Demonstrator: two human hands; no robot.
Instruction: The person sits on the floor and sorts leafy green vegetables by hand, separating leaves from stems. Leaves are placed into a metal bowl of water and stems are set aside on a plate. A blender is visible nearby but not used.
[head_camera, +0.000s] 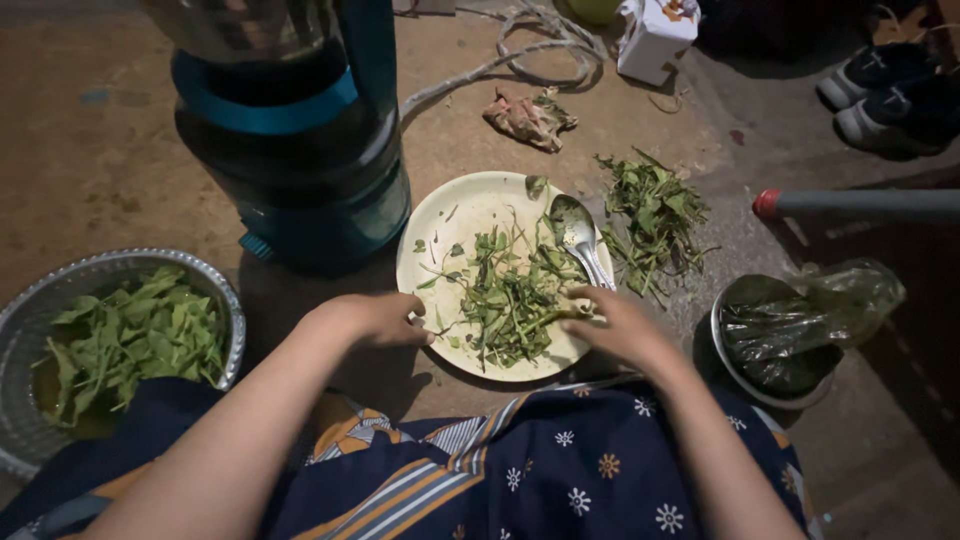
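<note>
Across the upper left of the frame, a large teal water dispenser jug (300, 140) stands on the dirt floor (90, 150), the biggest thing in view. At lower left sits a metal basin (225, 300) holding picked green leaves (130, 335) in water, so a fair share of the sorting looks done. At centre lies a cream plate (450, 215) with a tangle of leafy stems (510, 295) and a metal spoon (578, 240); these stems appear unfinished. Just right of the plate a loose heap of stripped stalks (655, 215) lies on the floor, and at lower right a small bowl (722, 350) carries a crumpled plastic bag (810, 320).

The left hand (375, 318) rests at the plate's left edge, fingers curled loosely, with nothing clearly in its grip. The right hand (615, 325) lies at the plate's lower right rim, fingertips pinched on the stems. The leafy pile sits between both hands, touching the right one.
</note>
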